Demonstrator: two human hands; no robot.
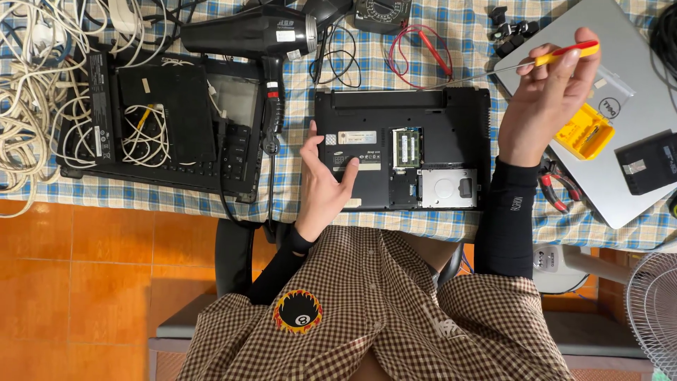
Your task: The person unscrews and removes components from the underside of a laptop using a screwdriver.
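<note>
Black laptop [402, 148] lies bottom-up on the table [451, 42], mid-frame, at the near edge; matte plastic shell, bay cover off, green memory sticks [407, 147] and silver metal drive [447, 188] exposed. Left hand [326, 182] flat on its left part, fingers loosely spread, holding nothing, thumb across the label. Right hand [549, 95] raised above the laptop's right corner, fingers pinched shut on a screwdriver [525, 63]: yellow-red handle, thin steel shaft pointing left. Table has a blue-yellow checked cloth. Left: second opened black laptop [166, 120] with loose cables, black hairdryer [257, 32]. Right: silver laptop [613, 106], yellow bit case [584, 132], red-handled pliers [557, 185].
</note>
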